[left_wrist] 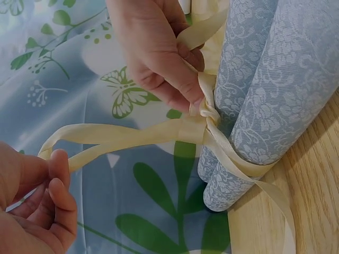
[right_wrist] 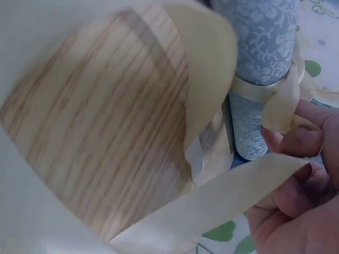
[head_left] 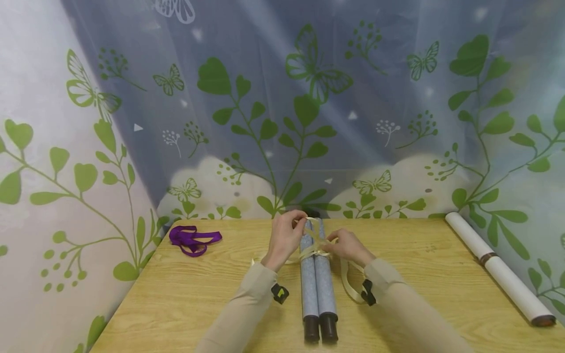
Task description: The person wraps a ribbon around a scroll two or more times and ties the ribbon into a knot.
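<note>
Two grey-blue floral scrolls (head_left: 324, 279) with dark brown end knobs lie side by side on the table. A cream ribbon (left_wrist: 164, 131) goes round both, with a knot on top. My left hand (head_left: 287, 238) is above the far part of the scrolls, pinching a ribbon loop between thumb and fingers; in the left wrist view the loop stretches from it to the knot. My right hand (head_left: 350, 245), at the scrolls' right side, pinches the ribbon at the knot. In the right wrist view, a long ribbon tail runs from this hand (right_wrist: 312, 211) in a wide curve close to the camera.
A bundled purple ribbon (head_left: 190, 240) lies at the table's back left. Along the right edge is a white scroll (head_left: 468, 235) with a brown band round its middle. A leaf-and-butterfly patterned curtain (head_left: 265, 98) hangs behind the wooden table (head_left: 176, 304) and at its sides.
</note>
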Demonstrator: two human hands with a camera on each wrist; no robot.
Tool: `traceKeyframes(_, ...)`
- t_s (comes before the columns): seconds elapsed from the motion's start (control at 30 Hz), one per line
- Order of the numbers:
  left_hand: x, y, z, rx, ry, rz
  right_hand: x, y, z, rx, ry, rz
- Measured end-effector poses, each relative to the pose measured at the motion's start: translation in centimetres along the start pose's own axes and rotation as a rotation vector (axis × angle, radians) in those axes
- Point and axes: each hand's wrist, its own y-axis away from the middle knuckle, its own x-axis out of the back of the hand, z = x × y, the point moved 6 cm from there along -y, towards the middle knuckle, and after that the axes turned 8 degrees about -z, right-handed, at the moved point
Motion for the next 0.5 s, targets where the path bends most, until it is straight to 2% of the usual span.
traceKeyframes(0.23,-0.09,0.06,0.09,-0.006,-0.005,-0.001,-0.01,0.11,0.00,-0.004,-0.115,0.007)
traceKeyframes(0.5,-0.09,0.09,0.19,0.006,-0.007,0.000,-0.33,0.36,-0.41,0.052,-0.268,-0.066)
